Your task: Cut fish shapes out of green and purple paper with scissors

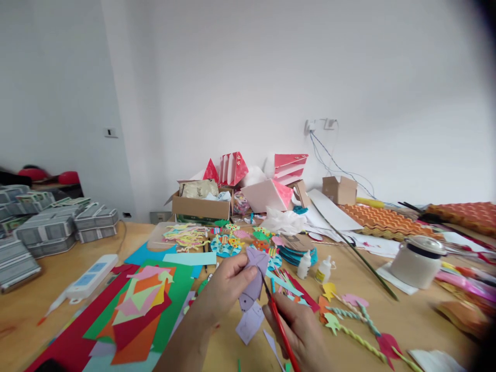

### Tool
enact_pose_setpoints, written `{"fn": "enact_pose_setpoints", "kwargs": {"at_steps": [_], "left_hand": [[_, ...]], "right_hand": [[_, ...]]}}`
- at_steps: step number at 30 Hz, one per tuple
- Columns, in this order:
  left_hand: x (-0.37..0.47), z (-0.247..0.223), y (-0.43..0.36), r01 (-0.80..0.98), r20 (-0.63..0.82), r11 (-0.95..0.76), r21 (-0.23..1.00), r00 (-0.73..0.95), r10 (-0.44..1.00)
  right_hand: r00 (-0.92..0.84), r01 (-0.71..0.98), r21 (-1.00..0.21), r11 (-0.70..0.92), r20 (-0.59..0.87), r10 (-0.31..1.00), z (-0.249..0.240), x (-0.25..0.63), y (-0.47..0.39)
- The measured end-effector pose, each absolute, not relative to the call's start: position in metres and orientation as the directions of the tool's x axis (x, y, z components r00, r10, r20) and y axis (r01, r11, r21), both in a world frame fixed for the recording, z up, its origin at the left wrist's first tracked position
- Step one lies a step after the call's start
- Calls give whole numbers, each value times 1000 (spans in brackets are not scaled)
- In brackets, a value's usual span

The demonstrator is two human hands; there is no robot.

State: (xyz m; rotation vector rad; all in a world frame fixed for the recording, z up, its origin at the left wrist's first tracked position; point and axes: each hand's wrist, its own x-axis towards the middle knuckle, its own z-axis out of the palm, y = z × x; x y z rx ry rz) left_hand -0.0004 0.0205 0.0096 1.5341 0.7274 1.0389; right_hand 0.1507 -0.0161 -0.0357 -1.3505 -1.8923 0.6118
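Note:
My left hand (221,285) pinches a purple paper fish (252,284) with dark lines and an eye dot drawn on it, above the table's middle. Red-handled scissors (279,325) are gripped in my right hand (302,323). Their dark blades point up and meet the fish's right edge; whether the blades are parted I cannot tell. Just below the fish is another purple paper piece (250,323) with drawn marks, and a narrow purple scrap (273,347) lies nearer to me.
Coloured paper sheets (141,330) pile up at left beside a white power strip (93,276). Glue bottles (304,265), finished paper fish (225,245) and a cardboard box (201,207) stand beyond my hands. Braided paper strands (360,338) and a lidded white pot (416,266) are at right.

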Motion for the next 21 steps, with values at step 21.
{"fn": "enact_pose_setpoints", "kwargs": {"at_steps": [21], "left_hand": [[-2, 11, 20, -42, 226, -230, 972, 417, 880]], "right_hand": [[-226, 596, -700, 393, 323, 919, -31, 151, -20]]}}
